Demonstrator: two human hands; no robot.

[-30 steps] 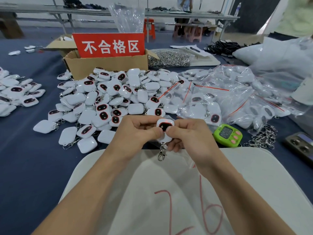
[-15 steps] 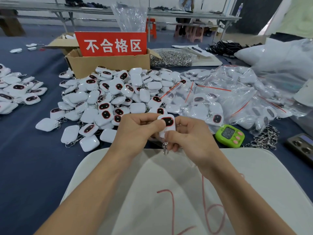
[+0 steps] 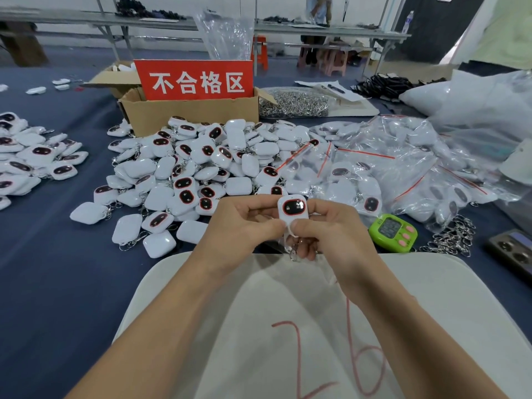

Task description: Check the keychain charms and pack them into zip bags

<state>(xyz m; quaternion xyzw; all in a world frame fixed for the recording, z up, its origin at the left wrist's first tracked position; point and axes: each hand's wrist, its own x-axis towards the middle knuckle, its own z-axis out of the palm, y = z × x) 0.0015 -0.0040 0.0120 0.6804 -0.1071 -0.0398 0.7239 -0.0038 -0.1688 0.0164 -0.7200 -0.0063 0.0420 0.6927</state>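
I hold one white keychain charm (image 3: 293,210) upright between both hands, its dark red-rimmed face toward me. My left hand (image 3: 244,226) pinches its lower left edge. My right hand (image 3: 331,228) pinches its lower right edge, and the metal clasp (image 3: 294,251) hangs below between my fingers. A large heap of the same white charms (image 3: 195,171) lies on the blue cloth behind my hands. Zip bags (image 3: 397,171) with red seal lines, several filled with charms, are piled to the right.
A cardboard box (image 3: 187,113) with a red sign stands behind the heap. More charms (image 3: 31,156) lie at far left. A green timer (image 3: 393,233), loose metal chains (image 3: 452,240) and a dark device (image 3: 515,251) sit at right. A white bag (image 3: 288,326) marked in red lies under my arms.
I have turned the charm upright and raised it slightly, with both hands still pinching it. The clasp swung in under my right fingers.
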